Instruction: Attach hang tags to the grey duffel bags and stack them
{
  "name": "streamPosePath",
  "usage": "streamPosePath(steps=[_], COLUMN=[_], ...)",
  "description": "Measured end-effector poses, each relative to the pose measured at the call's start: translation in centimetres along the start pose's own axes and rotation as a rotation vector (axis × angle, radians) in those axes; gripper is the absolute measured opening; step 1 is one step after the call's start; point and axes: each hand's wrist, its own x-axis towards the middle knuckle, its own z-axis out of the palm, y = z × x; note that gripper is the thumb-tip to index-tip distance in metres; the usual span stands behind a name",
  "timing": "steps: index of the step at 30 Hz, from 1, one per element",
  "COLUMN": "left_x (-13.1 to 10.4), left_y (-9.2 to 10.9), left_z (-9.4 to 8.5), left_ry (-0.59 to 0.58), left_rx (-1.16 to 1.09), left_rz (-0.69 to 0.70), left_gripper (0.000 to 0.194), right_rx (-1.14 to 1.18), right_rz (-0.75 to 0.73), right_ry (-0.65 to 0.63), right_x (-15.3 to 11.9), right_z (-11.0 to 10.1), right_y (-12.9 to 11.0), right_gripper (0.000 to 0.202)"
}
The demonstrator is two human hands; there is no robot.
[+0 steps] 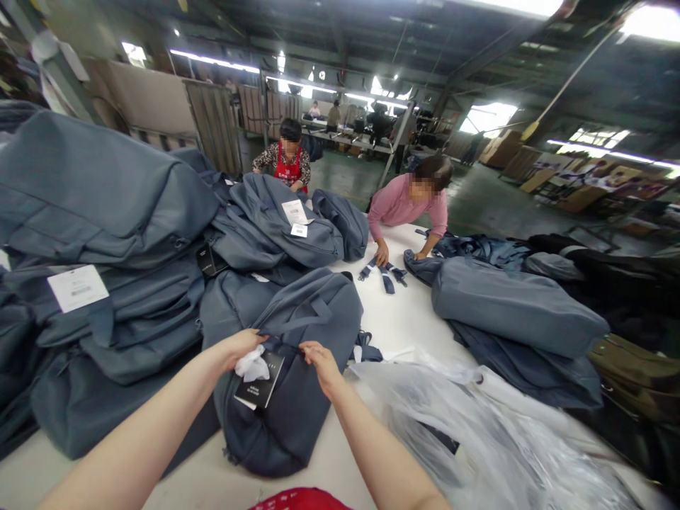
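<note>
A dark blue-grey bag (pixel 287 425) lies on the white table in front of me. At its left side my left hand (pixel 245 347) is closed, with crumpled white material (pixel 253 365) at its fingers, beside a black tag (pixel 261 382) with white print. My right hand (pixel 317 358) pinches a dark edge or strap of the same bag, right of the tag. The two hands are a short way apart, with the dark strip running between them. What exactly the left fingertips grip is too small to tell.
Blue-grey bags (pixel 95 191) pile up on the left. Clear plastic bags (pixel 425 411) cover the table's right front. Short straps (pixel 387 273) lie near a person in pink (pixel 409 202); another person in a red apron (pixel 287 166) stands behind the bags. More bags (pixel 515 304) lie right.
</note>
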Motion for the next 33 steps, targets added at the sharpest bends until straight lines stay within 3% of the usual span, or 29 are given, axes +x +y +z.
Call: streamPosePath(steps=[3,5,8,11,14,16,19,21,24,27,30,33], left_x=[0.5,0.9,1.0,0.4,-0.6,-1.4,-2.4,-3.1,-4.0,-4.6,-4.7,-4.4], left_y=[-0.5,-0.6,-0.5,-0.6,-0.7,-0.9,-1.1,-1.3,-1.8,-2.4,-3.1,-3.6], left_z=[0.4,0.7,0.8,1.1,2.2,3.0,3.6,3.7,3.7,3.9,4.4,5.0], left_ry=[-0.005,0.000,-0.012,-0.072,-0.135,-0.160,-0.184,-0.188,-0.182,-0.131,-0.070,-0.007], left_rx=[-0.144,-0.201,-0.275,-0.382,-0.516,-0.604,-0.715,-0.763,-0.792,-0.772,-0.707,-0.598], left_rz=[-0.066,-0.094,-0.122,-0.155,-0.188,-0.204,-0.209,-0.201,-0.182,-0.161,-0.138,-0.085], left_gripper=[0.013,0.010,0.009,0.009,0.009,0.010,0.018,0.023,0.026,0.030,0.033,0.031], right_rx=[0.240,0.312,0.097,-0.240,-0.379,-0.474,-0.599,-0.499,-0.137,0.190,0.372,0.242], right_rz=[-0.142,-0.161,-0.091,0.017,0.039,-0.027,-0.155,-0.149,0.019,0.197,0.341,0.362], right_ry=[0.018,-0.050,-0.290,-0.560,-0.712,-0.760,-0.688,-0.596,-0.372,-0.108,-0.056,-0.135], right_x=[-2.3,-3.3,-4.7,-6.5,-9.3,-11.6,-14.5,-14.9,-12.8,-9.3,-7.2,-6.8], right_z=[0.2,0.3,0.3,0.4,1.2,2.1,3.7,4.3,4.0,2.0,0.3,0.7], right_y=[-1.8,-3.4,-5.6,-7.2,-8.0,-7.7,-5.7,-3.5,-0.6,-0.1,-1.4,-2.0], right_gripper=[0.038,0.033,0.029,0.051,0.064,0.073,0.083,0.081,0.061,0.043,0.045,0.042])
